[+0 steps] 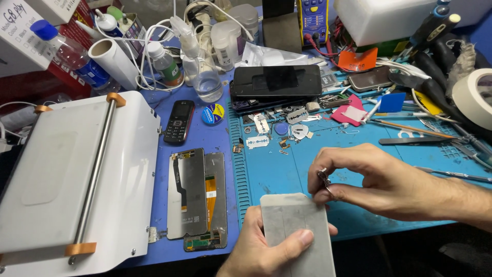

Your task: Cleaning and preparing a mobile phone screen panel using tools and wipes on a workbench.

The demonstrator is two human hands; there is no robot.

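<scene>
Left hand [266, 246] low at frame bottom, thumb pressed over grey flat panel [297, 233], fingers wrapped beneath, right hand [374, 179] reaching in from right, thumb and forefinger pinched on small metal piece [324, 178] at panel's top corner, above blue work mat [287, 169]

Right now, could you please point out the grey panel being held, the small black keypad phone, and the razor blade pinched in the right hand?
Grey panel [297, 231], head view, middle of its face.
Black keypad phone [179, 121], head view, keypad area.
Razor blade [324, 178], head view, exposed edge between fingertips.
</scene>
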